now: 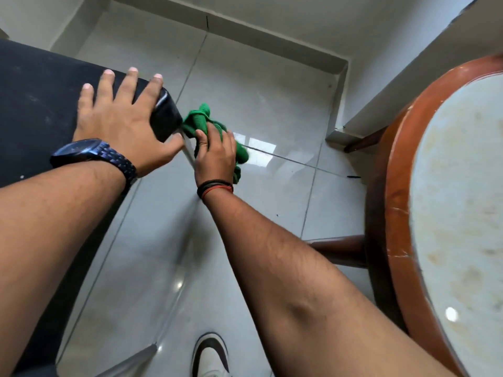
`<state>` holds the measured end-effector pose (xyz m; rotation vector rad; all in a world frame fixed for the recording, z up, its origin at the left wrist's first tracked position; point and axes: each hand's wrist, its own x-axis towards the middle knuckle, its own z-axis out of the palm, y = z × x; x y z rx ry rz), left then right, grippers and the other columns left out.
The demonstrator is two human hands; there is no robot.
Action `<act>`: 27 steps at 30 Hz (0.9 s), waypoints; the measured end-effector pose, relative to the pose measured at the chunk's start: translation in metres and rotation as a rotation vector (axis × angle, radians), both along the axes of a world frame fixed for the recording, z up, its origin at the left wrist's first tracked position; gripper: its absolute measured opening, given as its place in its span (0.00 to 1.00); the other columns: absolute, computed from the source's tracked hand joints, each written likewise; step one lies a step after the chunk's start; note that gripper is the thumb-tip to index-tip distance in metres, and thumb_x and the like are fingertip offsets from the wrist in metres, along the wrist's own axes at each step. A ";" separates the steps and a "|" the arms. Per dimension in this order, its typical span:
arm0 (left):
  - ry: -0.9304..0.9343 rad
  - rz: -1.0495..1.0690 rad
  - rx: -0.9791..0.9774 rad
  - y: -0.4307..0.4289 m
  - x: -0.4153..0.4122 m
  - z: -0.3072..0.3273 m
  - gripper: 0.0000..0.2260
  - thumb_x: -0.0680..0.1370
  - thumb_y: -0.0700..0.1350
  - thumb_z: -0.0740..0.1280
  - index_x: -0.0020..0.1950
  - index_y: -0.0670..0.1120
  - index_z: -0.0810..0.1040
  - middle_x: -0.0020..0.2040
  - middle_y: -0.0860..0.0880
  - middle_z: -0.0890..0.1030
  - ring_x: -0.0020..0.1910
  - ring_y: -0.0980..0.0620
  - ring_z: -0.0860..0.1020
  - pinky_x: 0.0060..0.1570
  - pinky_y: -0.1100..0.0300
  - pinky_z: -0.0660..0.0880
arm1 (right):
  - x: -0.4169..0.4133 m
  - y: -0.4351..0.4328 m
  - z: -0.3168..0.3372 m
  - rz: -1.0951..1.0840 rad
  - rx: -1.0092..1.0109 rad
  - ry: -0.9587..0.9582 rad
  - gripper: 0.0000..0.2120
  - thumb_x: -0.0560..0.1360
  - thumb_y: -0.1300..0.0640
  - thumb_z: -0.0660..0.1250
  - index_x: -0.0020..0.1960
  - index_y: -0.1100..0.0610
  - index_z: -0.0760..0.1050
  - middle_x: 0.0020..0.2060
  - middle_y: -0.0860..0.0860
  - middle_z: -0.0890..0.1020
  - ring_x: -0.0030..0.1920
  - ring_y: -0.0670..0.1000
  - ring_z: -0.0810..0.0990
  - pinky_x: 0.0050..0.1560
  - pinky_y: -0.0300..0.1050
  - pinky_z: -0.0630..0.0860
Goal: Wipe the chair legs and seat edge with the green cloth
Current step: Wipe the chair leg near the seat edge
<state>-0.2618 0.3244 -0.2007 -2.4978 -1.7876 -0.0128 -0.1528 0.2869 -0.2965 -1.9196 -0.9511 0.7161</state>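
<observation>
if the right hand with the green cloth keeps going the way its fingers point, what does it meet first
Probably the floor tiles. The right hand, closed on the green cloth beside the chair leg, points down and away from the seat corner; nothing else shows ahead, though depth is unclear.

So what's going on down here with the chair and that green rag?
A person is cleaning a black chair. The left hand lies flat on the corner of the seat, thumb hooked round its edge, steadying it. The right hand grips a bunched green cloth and presses it against the thin pale chair leg just below that corner. A round table with a reddish wooden rim stands to the right, and a shoe shows on the tiled floor below.
</observation>
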 end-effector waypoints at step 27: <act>-0.018 -0.562 -0.419 -0.215 0.295 0.091 0.55 0.58 0.82 0.48 0.77 0.56 0.37 0.80 0.50 0.43 0.77 0.46 0.42 0.74 0.47 0.42 | 0.326 -0.300 0.179 -0.098 -0.124 -0.967 0.16 0.72 0.56 0.73 0.58 0.60 0.82 0.55 0.62 0.85 0.64 0.65 0.79 0.59 0.60 0.80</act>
